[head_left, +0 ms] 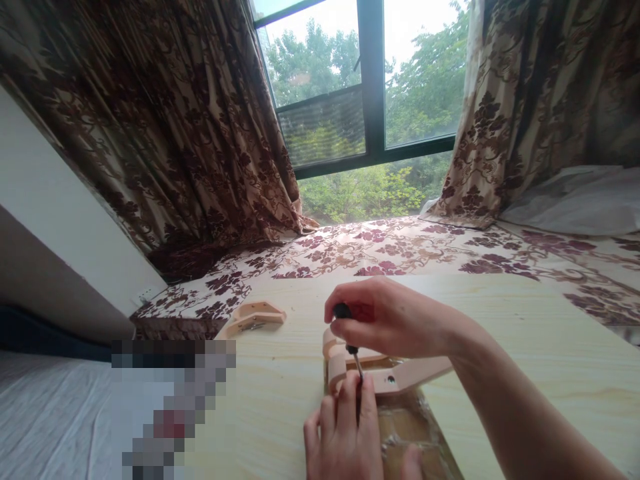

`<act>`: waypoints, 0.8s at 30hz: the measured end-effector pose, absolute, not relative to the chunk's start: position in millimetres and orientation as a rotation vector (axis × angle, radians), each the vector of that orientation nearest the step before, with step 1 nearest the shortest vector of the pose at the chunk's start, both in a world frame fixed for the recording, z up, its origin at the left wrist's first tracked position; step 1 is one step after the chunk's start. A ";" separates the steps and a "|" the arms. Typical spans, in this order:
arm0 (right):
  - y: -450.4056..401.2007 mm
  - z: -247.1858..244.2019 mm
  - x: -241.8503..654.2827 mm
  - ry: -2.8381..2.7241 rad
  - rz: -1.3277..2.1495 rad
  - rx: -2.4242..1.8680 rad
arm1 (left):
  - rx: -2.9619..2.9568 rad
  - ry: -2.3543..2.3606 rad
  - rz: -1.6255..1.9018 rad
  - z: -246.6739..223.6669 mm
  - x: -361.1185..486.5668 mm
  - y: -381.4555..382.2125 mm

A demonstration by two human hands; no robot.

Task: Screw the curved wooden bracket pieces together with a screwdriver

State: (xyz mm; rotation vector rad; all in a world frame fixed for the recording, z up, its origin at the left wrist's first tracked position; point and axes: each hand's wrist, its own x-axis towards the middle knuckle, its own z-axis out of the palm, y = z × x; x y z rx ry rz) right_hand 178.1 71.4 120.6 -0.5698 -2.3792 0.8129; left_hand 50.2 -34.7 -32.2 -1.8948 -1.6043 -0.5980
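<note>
In my right hand is a screwdriver with a black handle, fingers closed around its top. Its metal shaft slants down to a pale curved wooden piece, which has a dark screw hole. The index and middle fingertips of my left hand bracket the shaft's lower end and steady the wooden piece; its thumb is apart to the right. The screwdriver's tip is hidden by these fingers. A second wooden piece lies just behind. Both rest on a brown, tape-wrapped flat block.
Another angled wooden piece with several small screws beside it lies left on the pale wood-grain table. Beyond are a flower-patterned window seat, curtains and a window. A blurred patch covers the lower left.
</note>
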 end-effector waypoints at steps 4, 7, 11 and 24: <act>73.7 123.1 180.0 -2.385 0.835 -0.543 | -1.893 -1.619 -0.589 -31.4 50.7 -35.2; 75.6 121.5 179.5 -2.379 0.762 -0.603 | -1.910 -1.601 -0.590 -31.7 49.1 -35.2; 74.9 118.9 178.6 -2.354 0.647 -0.710 | -1.928 -1.587 -0.586 -31.5 47.0 -35.9; 75.1 120.7 185.3 -2.387 0.486 -0.854 | -1.911 -1.613 -0.582 -31.9 47.7 -35.9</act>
